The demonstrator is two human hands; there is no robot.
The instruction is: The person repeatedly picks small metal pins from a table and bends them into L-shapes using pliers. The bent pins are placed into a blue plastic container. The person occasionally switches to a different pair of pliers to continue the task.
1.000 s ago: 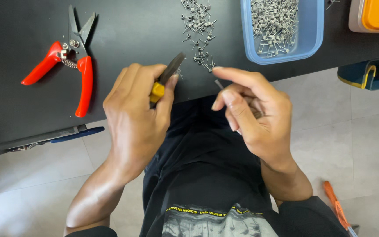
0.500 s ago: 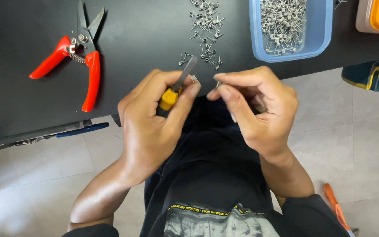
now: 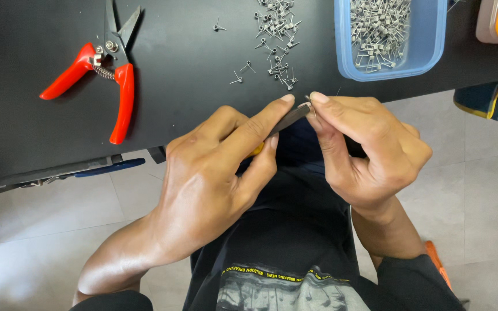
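Two hands meet at the worktop [image 3: 203, 75] edge | left hand [image 3: 214, 173] clamped on yellow-handled tool [image 3: 286, 122], right hand [image 3: 370, 150] pinching tiny grey wire coil [image 3: 308, 101] at its tip | risk: coil may slip, drop to lap | loose coils [image 3: 275, 34] at 12 o'clock.

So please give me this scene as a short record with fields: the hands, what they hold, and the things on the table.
left hand: grips a thin dark tool with a yellow part
right hand: pinches a small wire piece at the tool's tip
table: black
cutters: red handles, lying at the left
loose wire pieces: scattered on the table
blue tub: holds more wire pieces
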